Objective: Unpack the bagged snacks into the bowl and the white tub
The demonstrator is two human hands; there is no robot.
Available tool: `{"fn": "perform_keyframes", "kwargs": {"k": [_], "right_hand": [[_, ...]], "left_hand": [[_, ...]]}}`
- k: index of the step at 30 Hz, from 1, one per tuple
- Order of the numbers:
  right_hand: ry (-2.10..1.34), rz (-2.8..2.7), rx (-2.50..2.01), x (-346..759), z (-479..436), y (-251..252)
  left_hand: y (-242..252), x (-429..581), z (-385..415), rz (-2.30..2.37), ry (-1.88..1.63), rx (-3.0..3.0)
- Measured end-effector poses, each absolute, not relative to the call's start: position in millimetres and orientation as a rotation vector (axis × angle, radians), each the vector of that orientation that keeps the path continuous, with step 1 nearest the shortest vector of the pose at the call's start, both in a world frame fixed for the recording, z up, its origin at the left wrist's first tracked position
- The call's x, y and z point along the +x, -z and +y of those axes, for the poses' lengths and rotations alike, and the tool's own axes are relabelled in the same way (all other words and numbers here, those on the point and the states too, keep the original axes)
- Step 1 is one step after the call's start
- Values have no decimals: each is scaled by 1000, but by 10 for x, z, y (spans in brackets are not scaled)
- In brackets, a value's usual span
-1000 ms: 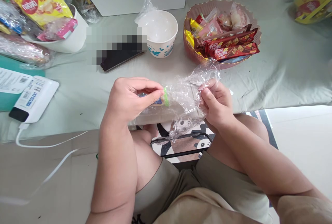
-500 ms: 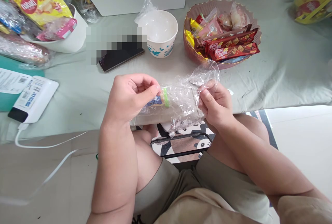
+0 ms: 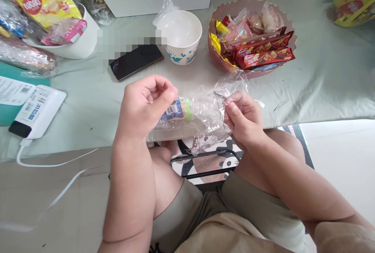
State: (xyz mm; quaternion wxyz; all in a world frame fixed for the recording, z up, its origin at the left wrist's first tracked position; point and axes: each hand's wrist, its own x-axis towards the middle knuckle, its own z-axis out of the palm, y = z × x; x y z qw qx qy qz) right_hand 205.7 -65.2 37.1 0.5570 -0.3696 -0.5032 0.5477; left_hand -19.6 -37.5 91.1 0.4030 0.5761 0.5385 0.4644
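Observation:
My right hand pinches the right end of a crinkled clear plastic bag at the table's front edge. Toward the bag's left side lies a small bundle with thin tan ends, a bright green band and a blue label with a barcode. Whether the bundle is fully inside the bag is hard to tell. My left hand is closed, thumb against curled fingers, just above and left of the bundle. Anything between those fingertips is hidden, and the hand covers the bundle's left end.
Behind the hands stand a white paper tub with clear plastic over its rim and a pink ribbed bowl of wrapped snacks. A black phone lies left of the tub. Farther left are a white snack bin and a corded white device.
My left hand has risen slightly and shifted left, showing more of the blue label and its barcode. My right hand keeps its pinch on the bag, nearly unmoved.

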Motion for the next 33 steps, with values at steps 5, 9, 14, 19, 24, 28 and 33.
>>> {"fn": "perform_keyframes", "kwargs": {"k": [5, 9, 14, 19, 24, 28, 33], "right_hand": [[-1305, -1197, -885, 2056, -652, -365], [-1312, -1197, -906, 2057, -665, -358], [-1310, -1210, -860, 2051, -680, -360], [-1291, -1258, -881, 2022, -665, -346], [-1266, -1273, -878, 2016, -659, -314], [-1272, -1251, -911, 2042, -680, -297], [-1270, -1267, -857, 2034, -686, -319]], "left_hand": [[-967, -167, -415, 1319, -1048, 1658], [-962, -153, -422, 1367, -1022, 1736], [-967, -132, -420, 1426, -1017, 1657], [-877, -77, -397, 1575, -1020, 1507], [-792, -51, -359, 1727, -1194, 1430], [-866, -69, -378, 1500, -1341, 1510], [-956, -55, -419, 1328, -1054, 1593]]}}
